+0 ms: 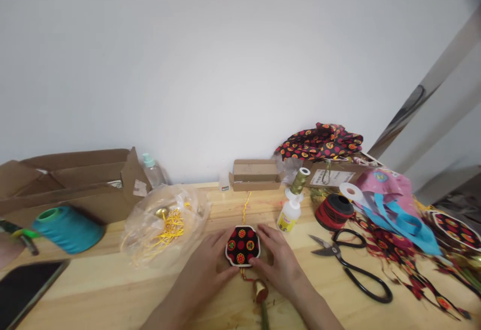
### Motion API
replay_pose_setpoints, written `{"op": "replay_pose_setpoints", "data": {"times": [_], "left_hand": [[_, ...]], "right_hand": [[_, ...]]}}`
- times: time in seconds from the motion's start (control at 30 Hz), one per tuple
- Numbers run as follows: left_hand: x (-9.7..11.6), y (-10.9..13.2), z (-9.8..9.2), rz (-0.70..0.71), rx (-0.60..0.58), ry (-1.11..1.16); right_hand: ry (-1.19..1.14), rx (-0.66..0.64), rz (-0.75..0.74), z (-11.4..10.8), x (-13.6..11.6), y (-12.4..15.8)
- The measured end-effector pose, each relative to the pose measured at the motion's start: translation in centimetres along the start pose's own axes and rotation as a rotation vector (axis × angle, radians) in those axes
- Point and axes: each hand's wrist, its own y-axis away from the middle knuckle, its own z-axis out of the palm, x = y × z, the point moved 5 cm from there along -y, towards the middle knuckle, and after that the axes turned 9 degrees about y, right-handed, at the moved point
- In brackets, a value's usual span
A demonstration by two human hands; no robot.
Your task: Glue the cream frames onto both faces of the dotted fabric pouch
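A flat pendant (pixel 242 245) with a pale scalloped rim and black cloth with red and yellow flower motifs lies on the wooden table before me. My left hand (pixel 210 256) grips its left edge, thumb at the lower corner. On the opposite side, my right hand (pixel 278 257) holds the right edge, its thumb resting on the lower right of the face. A yellow cord (pixel 246 208) runs up from the pendant's top. Below it, more cord leads to a gold bell-shaped cap (pixel 260 290) with a green tassel (pixel 265 316).
Right of my hands are a white glue bottle (pixel 289 214), scissors (pixel 338 253), a red cord spool (pixel 334 211) and cloth scraps (pixel 398 250). Leftward lie a plastic bag (pixel 131 239) of yellow cords, a teal thread cone (pixel 71 230), a phone (pixel 30 290) and a cardboard box (pixel 93 199).
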Motion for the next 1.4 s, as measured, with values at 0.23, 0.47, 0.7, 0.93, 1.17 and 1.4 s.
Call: {"op": "replay_pose_setpoints", "data": {"times": [0.23, 0.47, 0.7, 0.93, 1.17, 1.4], "left_hand": [[0.0, -0.1, 0.0, 0.023, 0.026, 0.037], [0.3, 0.1, -0.3, 0.023, 0.045, 0.051], [0.2, 0.3, -0.2, 0.03, 0.057, 0.039], [-0.2, 0.7, -0.3, 0.031, 0.102, 0.035], [-0.6, 0.9, -0.9, 0.008, 0.223, 0.098], [-1.5, 0.4, -1.7, -0.086, 0.244, 0.583]], "right_hand": [[0.003, 0.026, 0.005, 0.2, 0.2, -0.3], [-0.041, 0.072, 0.08, -0.3, 0.0, -0.2], [-0.084, 0.117, 0.086, -0.3, -0.5, -0.5], [-0.427, 0.161, 0.163, 0.2, -0.1, -0.7], [-0.754, 0.189, 0.216, -0.4, -0.6, -0.8], [-0.678, 0.219, 0.116, -2.2, -2.1, -0.2]]}}
